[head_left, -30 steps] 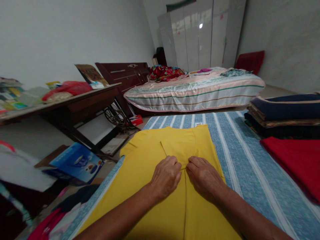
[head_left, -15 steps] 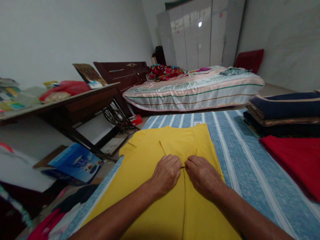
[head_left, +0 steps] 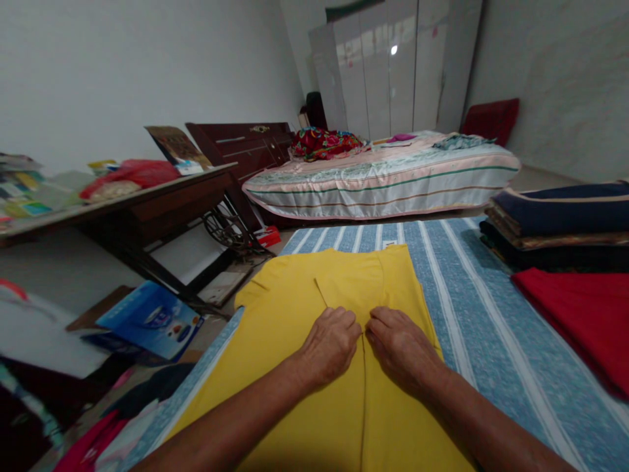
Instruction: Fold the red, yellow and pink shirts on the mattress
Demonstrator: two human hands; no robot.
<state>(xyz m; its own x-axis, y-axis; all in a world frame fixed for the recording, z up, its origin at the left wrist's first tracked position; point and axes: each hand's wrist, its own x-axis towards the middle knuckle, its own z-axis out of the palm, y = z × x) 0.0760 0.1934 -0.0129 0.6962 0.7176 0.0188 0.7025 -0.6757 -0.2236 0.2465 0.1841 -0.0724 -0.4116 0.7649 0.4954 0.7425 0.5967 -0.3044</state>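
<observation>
A yellow shirt (head_left: 289,295) lies spread on a blue bed sheet with white stripes (head_left: 447,282), its right part folded over toward the middle. My left hand (head_left: 331,341) is closed, pinching the cloth near the folded edge. Just to its right, my right hand (head_left: 400,337) is closed too, with its fingertips gripping the same shirt. A narrow gap separates the two hands, and the dark line of the fold's edge runs down from it. The fingertips are partly hidden under the knuckles.
On the right sit a red folded cloth (head_left: 580,321) and a stack of folded clothes (head_left: 565,223). A sewing-machine table (head_left: 167,196) and a blue box (head_left: 157,314) stand left. Ahead is another bed (head_left: 383,183), with a wardrobe (head_left: 378,72) behind.
My left hand has shifted slightly right and down along the fold, still pinching the shirt. My right hand stays almost in place.
</observation>
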